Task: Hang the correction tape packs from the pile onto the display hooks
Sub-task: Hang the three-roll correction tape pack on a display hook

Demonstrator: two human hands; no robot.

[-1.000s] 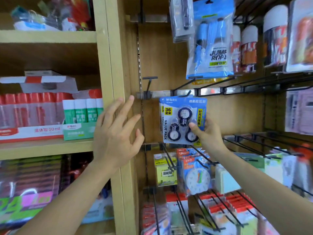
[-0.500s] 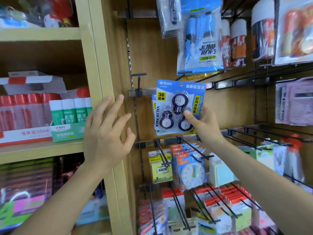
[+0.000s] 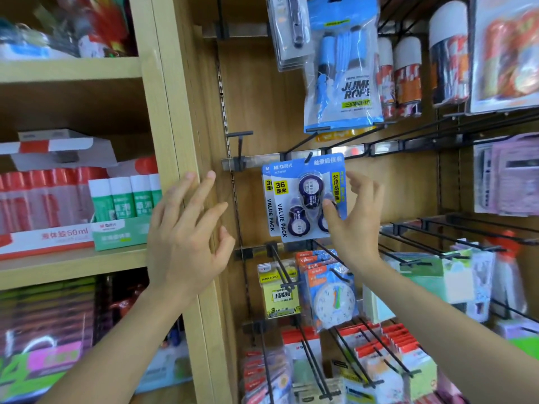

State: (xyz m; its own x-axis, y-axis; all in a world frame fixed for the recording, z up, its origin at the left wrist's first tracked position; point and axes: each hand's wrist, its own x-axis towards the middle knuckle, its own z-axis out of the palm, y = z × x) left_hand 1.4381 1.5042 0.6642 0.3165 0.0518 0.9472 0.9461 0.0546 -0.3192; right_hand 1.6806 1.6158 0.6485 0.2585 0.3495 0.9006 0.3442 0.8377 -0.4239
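The grip of the right hand [image 3: 354,225] is spread: the fingers are fanned out and lightly bent just to the right of the front correction tape pack [image 3: 303,199], holding nothing. The thumb tip lies over the card's lower right area, and I cannot tell whether it touches the card or sits just in front of it. The pack is directly to the left of that palm, upright with its printed face outward. Its top hole is threaded on a black display hook [image 3: 308,158], whose tip pokes through the card. A second pack [image 3: 267,205] of the same kind hangs close behind it and a little to the left, so two appear to be hung on this hook. The hook comes off a metal rail [image 3: 256,162] on the back panel. The left hand [image 3: 186,243] is nowhere near the packs. It rests with flat, spread fingers against the wooden upright [image 3: 172,141] between the shelves and the hook bay, more as a brace than a grip. By my reading this pack's hanging is finished and the hand only needs to come away. The pile is not in view, so I cannot say how many packs are left. Above the packs hangs a jump rope pack [image 3: 341,83]. Below them are sticky notes [image 3: 280,297] and a toy clock [image 3: 334,306], and bare hooks [image 3: 423,221] reach out on the right.
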